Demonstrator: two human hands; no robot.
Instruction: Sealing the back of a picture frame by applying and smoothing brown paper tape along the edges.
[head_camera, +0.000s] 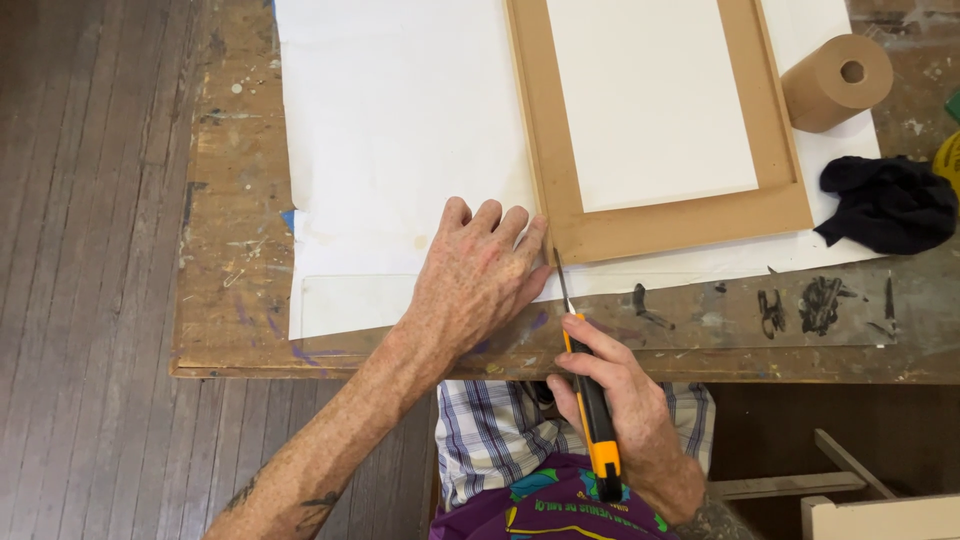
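Near the table's (230, 300) front edge, the right hand (625, 420) grips a utility knife (590, 395), its blade at the brown frame's (680, 225) corner. The left hand (480, 280) presses flat on white paper (400, 130); its fingertips lie beside the blade, so a slip could cut them.

Single view. We look from a head-worn camera almost straight down onto the near edge of the table (230, 300), at close, arm's-length range. The frame faces away from our body; floorboards (90, 250) fill the left side, our own lap the bottom.
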